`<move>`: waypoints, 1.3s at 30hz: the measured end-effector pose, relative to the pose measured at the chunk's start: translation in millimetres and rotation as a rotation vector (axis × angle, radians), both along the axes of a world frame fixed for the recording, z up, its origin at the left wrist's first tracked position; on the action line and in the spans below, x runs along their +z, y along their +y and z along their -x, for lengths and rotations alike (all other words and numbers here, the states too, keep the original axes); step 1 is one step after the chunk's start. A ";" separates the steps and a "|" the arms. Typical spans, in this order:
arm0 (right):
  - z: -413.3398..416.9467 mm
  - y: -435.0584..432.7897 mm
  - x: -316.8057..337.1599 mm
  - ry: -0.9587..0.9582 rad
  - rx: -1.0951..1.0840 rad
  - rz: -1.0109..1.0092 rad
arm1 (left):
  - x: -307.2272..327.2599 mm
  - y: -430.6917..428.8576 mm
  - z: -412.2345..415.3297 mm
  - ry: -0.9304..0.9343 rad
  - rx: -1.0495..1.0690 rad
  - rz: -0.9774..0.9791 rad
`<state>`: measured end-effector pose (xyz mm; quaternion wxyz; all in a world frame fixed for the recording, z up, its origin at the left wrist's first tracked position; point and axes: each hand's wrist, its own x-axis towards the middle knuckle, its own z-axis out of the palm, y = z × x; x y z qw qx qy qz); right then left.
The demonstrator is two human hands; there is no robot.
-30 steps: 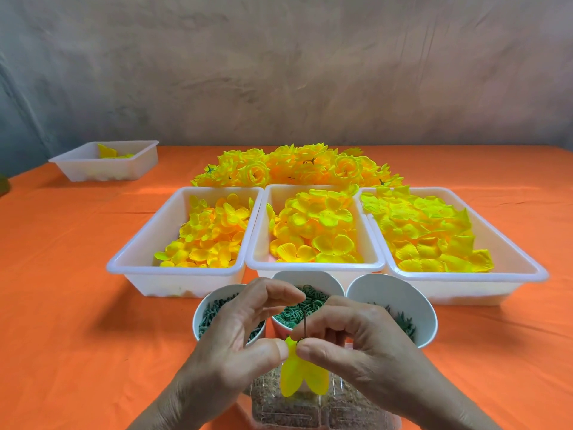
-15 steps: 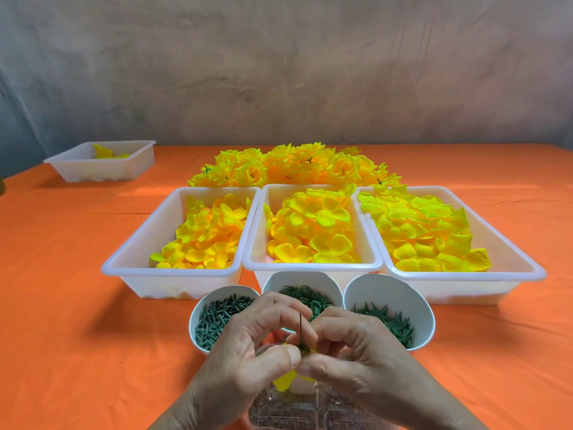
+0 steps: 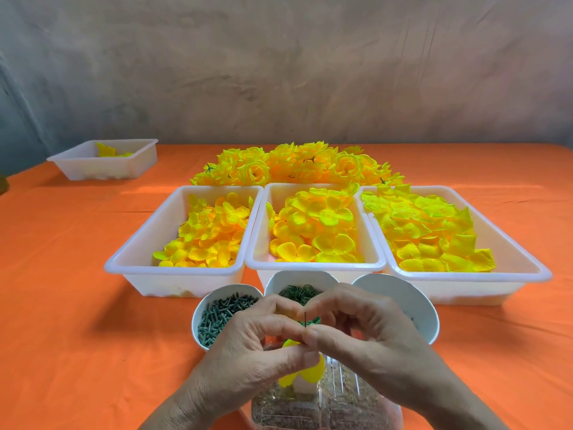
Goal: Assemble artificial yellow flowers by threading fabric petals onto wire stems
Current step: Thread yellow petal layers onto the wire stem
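Observation:
My left hand and my right hand meet at the table's near edge. Between their fingertips stands a thin dark wire stem, pointing up. A yellow fabric petal hangs below the fingers on that stem. Both hands pinch the stem and petal together; the exact grip of each is partly hidden by the fingers. Three white trays hold loose yellow petals: left tray, middle tray, right tray. A heap of assembled yellow flowers lies behind them.
Three white bowls stand before the trays: left bowl with dark green pegs, middle bowl with green rings, right bowl partly hidden. A clear plastic box sits under my hands. A small white tray stands far left on the orange cloth.
The petal has slid up the stem into my fingers, so less of it hangs below. My hands have closed together and moved slightly toward the bowls.

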<state>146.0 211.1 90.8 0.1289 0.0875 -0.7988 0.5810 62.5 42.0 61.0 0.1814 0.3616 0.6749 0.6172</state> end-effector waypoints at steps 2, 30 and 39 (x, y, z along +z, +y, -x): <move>1.9 -1.0 -1.3 0.013 -0.020 -0.079 | 4.1 -0.7 1.4 0.037 -0.029 0.033; 11.1 16.3 -8.7 -0.004 -0.180 0.269 | 13.3 -15.0 18.7 -0.170 -0.041 -0.061; 17.7 12.5 -19.5 -0.054 -0.265 0.193 | 7.1 -2.5 -10.9 0.282 0.106 0.222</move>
